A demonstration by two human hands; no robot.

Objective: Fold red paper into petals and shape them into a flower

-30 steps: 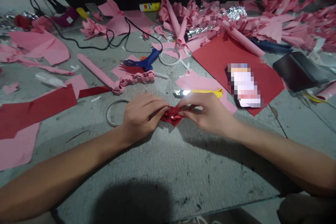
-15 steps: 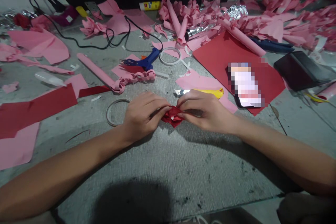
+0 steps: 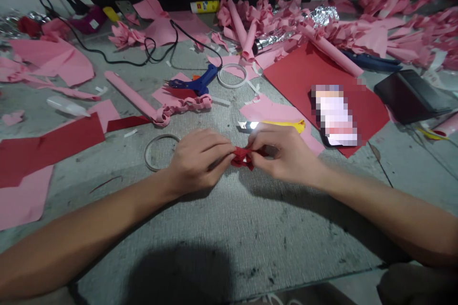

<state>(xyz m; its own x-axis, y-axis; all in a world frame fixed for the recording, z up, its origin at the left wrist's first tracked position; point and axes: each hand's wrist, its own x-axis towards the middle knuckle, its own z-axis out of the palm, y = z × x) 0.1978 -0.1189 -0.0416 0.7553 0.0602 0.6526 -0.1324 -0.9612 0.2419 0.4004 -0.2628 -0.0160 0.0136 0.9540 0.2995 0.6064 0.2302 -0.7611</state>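
A small crumpled red paper piece [image 3: 243,157] sits between my two hands, low over the grey mat [image 3: 222,238]. My left hand [image 3: 198,159] pinches its left side with the fingers curled. My right hand [image 3: 282,155] pinches its right side, fingers pressed together. Most of the paper is hidden by my fingertips. Just beyond my right hand lies a yellow-handled cutter [image 3: 277,125] with a shiny blade.
A tape ring [image 3: 157,151] lies left of my left hand. A blue glue gun [image 3: 195,84] with a black cord, a second tape ring [image 3: 232,76], pink paper rolls [image 3: 130,96], red sheets [image 3: 46,145], a phone [image 3: 334,114] and a black wallet [image 3: 408,95] surround the work spot.
The red paper has been squeezed smaller and tighter between my fingertips. Both hands have shifted slightly to the right and closer together.
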